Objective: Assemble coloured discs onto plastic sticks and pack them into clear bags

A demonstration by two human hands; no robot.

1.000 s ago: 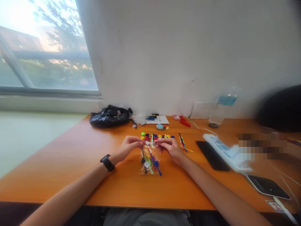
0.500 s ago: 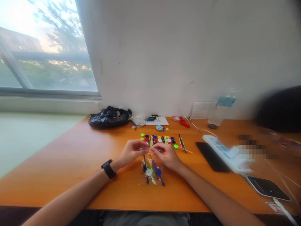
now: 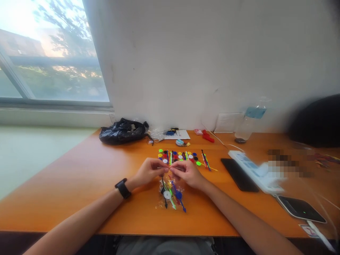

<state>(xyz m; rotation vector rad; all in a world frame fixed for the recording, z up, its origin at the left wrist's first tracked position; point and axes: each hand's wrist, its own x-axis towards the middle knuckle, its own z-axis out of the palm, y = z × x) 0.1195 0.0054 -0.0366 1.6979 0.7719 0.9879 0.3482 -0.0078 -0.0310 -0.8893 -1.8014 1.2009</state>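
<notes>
On the wooden table (image 3: 79, 184), near its front middle, sits or hangs the clear bag (image 3: 172, 187); can't tell if its bottom touches wood. Inside: white disc (image 3: 167, 194), blue piece (image 3: 179, 195), other coloured arrow-tipped sticks. Left hand (image 3: 148, 172) and right hand (image 3: 190, 174) both pinch the bag's top edge, fingertips almost meeting. Black watch (image 3: 123, 188) on left wrist.

Just beyond the hands: loose discs (image 3: 190, 157) in several colours, sticks between them, lower part of the group blocked from view by the fingers. More loose sticks (image 3: 204, 160) to the right, near a green disc (image 3: 198, 163). Farther back: black plastic bag (image 3: 120, 132), paper (image 3: 183, 134), red item (image 3: 208, 136), bottle (image 3: 246, 129) by the wall. Right side: dark flat slab (image 3: 239, 175), white case (image 3: 243, 164), device with green light (image 3: 302, 209). Dark shape at right edge too blurred to name.

Versus one second ago: hands closer together, bag lower toward the front edge, more discs uncovered, green disc now visible. Versus half a second ago: nearly the same pose.
</notes>
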